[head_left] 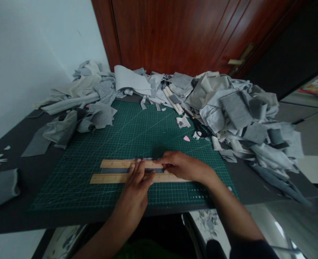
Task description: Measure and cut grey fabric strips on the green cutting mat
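Observation:
Two flat wooden strips marked like rulers lie parallel on the green cutting mat (80,190): an upper ruler (115,164) and a lower ruler (107,178). Grey fabric (110,170) shows between them, and a bit of it peeks out past the upper ruler's far edge. My left hand (138,181) lies across both rulers, fingers stretched out and pressing down. Over the right part of the rulers, my right hand (184,166) is bent with index finger and thumb close together at the fabric and upper ruler. Whatever those fingers pinch is mostly hidden.
Heaps of grey and cream fabric scraps (215,97) line the back and right of the table, with another pile (94,86) at left. Black-handled scissors (200,127), a pink scrap (186,138) and rolled cream fabric (173,100) lie on the mat. Folded grey cloth (0,189) sits at far left.

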Tool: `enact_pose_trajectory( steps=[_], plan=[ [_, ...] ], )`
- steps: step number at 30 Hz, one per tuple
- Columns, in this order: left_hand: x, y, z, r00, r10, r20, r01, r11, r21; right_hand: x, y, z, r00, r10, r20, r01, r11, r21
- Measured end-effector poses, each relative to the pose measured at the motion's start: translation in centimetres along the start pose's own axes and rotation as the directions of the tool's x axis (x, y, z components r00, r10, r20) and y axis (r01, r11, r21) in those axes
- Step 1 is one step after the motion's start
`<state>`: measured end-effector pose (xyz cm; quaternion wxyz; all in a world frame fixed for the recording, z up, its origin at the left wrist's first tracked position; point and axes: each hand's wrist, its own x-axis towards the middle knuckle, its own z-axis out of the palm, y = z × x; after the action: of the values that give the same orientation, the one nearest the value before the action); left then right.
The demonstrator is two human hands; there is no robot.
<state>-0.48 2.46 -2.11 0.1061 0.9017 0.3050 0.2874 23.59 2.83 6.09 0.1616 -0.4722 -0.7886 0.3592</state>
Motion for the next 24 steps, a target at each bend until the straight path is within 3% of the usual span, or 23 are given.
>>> enact_pose_trajectory(
  steps=[10,24],
  plan=[
    [0.2,-0.1,-0.2,1.000,0.004,0.006,-0.004,0.999,-0.036,-0.1,-0.1,0.1,0.999,0.048,-0.008,-0.048,0.998,-0.030],
    [-0.3,1.7,-0.6,0.968,-0.097,0.231,0.061,0.986,0.158,-0.1,-0.2,0.8,0.997,0.049,0.053,-0.051,0.998,0.032]
  ],
)
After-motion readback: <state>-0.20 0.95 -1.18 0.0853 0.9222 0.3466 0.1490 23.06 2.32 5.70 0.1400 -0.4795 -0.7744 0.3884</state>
